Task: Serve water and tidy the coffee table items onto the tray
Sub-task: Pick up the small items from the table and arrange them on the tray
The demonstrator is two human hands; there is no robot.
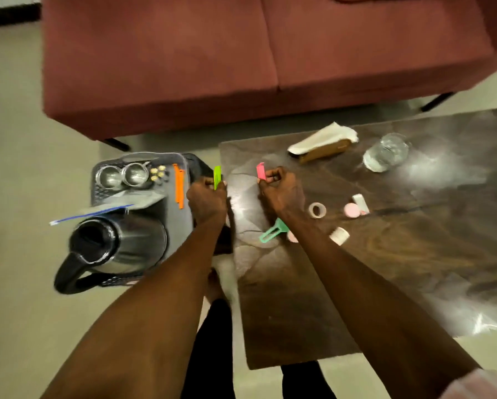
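Clips fill both our hands, the left hand [207,198] pinching a green clip [217,177] beside the grey tray [184,226] with its kettle [120,243], the right hand [278,188] gripping a pink clip [261,171] above the coffee table [385,254].

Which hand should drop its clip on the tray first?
Left, probably. The left hand holds the green clip right at the tray edge, beside the orange clip. The right hand with the pink clip is over the table.
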